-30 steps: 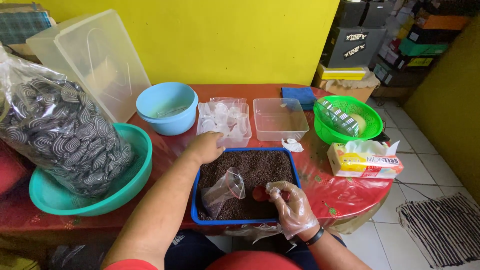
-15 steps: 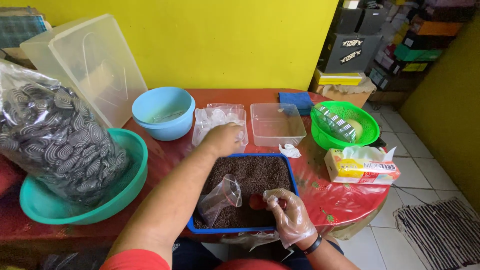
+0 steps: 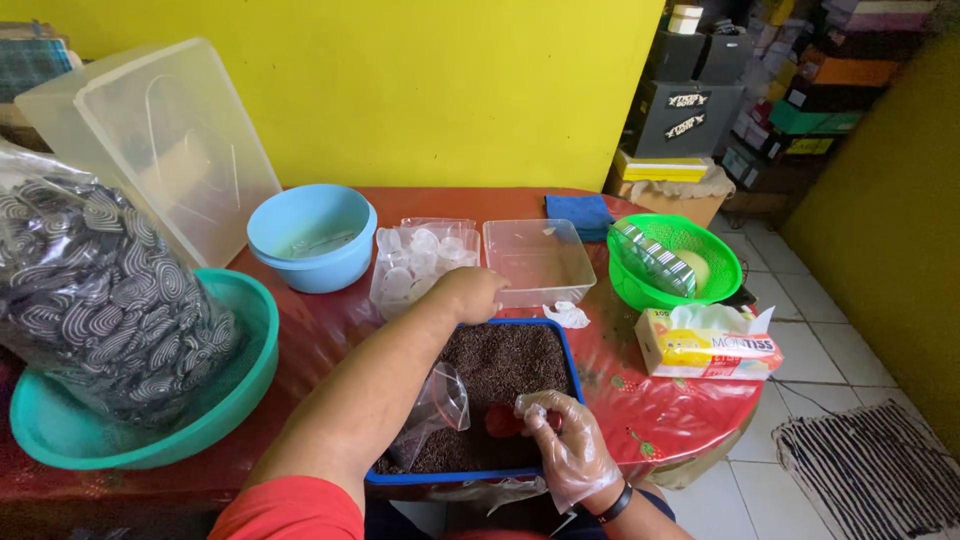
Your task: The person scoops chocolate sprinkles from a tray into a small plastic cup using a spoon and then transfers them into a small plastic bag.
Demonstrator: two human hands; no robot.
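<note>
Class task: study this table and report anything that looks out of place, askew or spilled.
A large clear lid leans tilted against the yellow wall rather than lying flat. A crumpled white scrap lies loose on the red tablecloth beside the blue tray. Nothing looks spilled.

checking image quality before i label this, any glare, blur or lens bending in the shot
Head view: even, soft light with faint shadows; glare streaks on the glossy red tablecloth and the clear lid; the left hand and gloved right hand look sharp; wide-lens stretching shows at the edges, as on the bagged striped pieces.
</note>
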